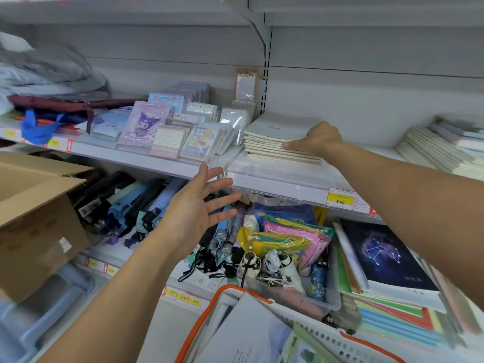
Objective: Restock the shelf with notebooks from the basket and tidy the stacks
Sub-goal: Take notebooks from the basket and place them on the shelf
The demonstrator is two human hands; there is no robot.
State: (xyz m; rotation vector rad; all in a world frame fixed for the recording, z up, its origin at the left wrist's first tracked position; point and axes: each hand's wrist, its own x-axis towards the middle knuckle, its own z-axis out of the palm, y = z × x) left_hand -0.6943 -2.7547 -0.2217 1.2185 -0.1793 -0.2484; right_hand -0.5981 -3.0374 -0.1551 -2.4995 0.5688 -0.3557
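One right hand (318,141) gripping flat paper notebooks (281,142)

Bright, even light, perhaps from overhead; soft shadows. Edges bow and blur, worst at the box (36,224); centre sharp.

basket (262,297) cut off below, right hand (318,140) fingers hidden behind notebook stack (277,142), left-edge bags (39,69) blurred
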